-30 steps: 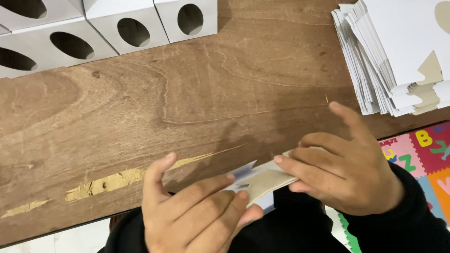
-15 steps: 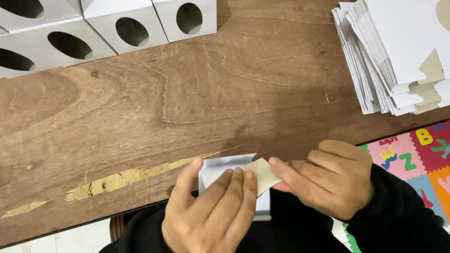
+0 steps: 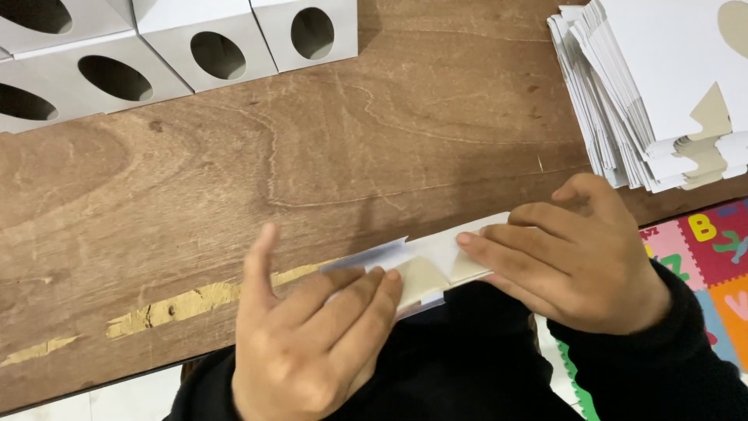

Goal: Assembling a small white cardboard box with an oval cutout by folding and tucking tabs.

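At the near edge of the wooden table [image 3: 374,148], both my hands hold a flat white cardboard box blank [image 3: 425,265] with brown inner flaps. My left hand [image 3: 308,335] presses its fingers on the blank's left part, thumb raised on the table. The blank's right part lies under the fingers of my right hand [image 3: 580,253]. Most of the blank is hidden by the hands.
A stack of flat white box blanks [image 3: 662,86] lies at the table's far right. Several folded white boxes with oval holes [image 3: 171,47] stand along the far left. A colourful foam floor mat [image 3: 717,265] shows below the table edge at right.
Both hands and the blank have moved slightly up onto the table edge. My left hand has shifted from covering the blank to pressing its left end, with more of the blank showing.
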